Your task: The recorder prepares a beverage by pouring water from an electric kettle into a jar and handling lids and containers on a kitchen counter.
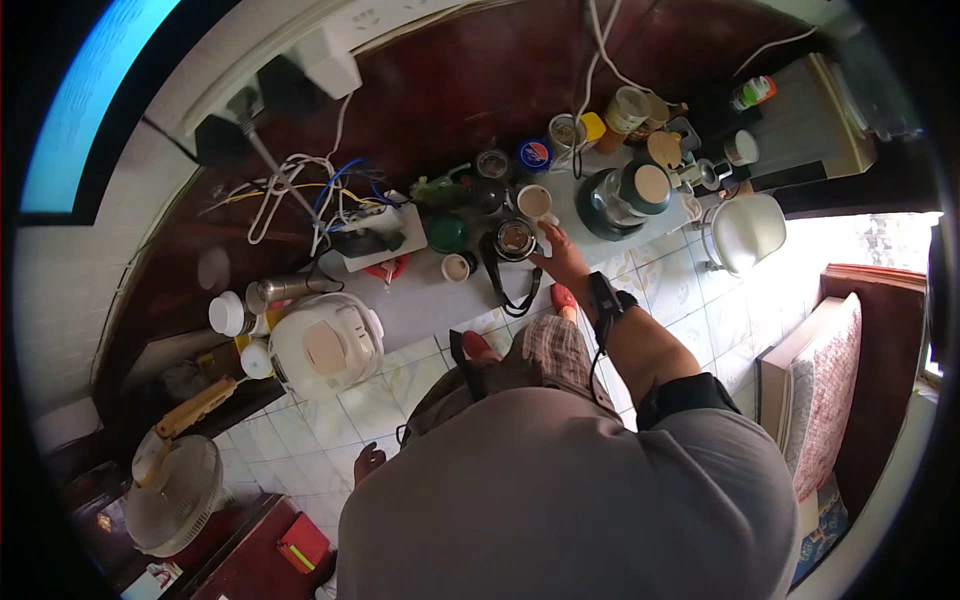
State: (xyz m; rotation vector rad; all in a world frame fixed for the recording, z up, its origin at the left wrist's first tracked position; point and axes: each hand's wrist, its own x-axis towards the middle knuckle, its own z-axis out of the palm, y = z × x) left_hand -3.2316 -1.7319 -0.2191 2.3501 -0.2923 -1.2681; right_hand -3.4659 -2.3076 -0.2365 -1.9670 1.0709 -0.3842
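Note:
My right hand (562, 255) reaches over the grey tabletop (420, 296), fingers and thumb spread. Its fingertips are by the handle of a pale mug (535, 201); whether they touch it is hard to tell. The thumb is close to a dark insulated bottle (516, 238), whose black carrying strap (517, 304) hangs over the table's front edge. Left of the bottle lies a small cup or cap (456, 268) with a white inside, and behind that a green round container (448, 234). My left hand (368, 461) hangs low beside my body, partly hidden by the shirt.
A white rice cooker (326, 345) stands at the left, tangled cables (300, 187) behind it. Jars (566, 133) line the back. A dark green glass-sided pot (626, 196) sits to the right, near a white stool (746, 232). An electric fan (176, 495) is at lower left.

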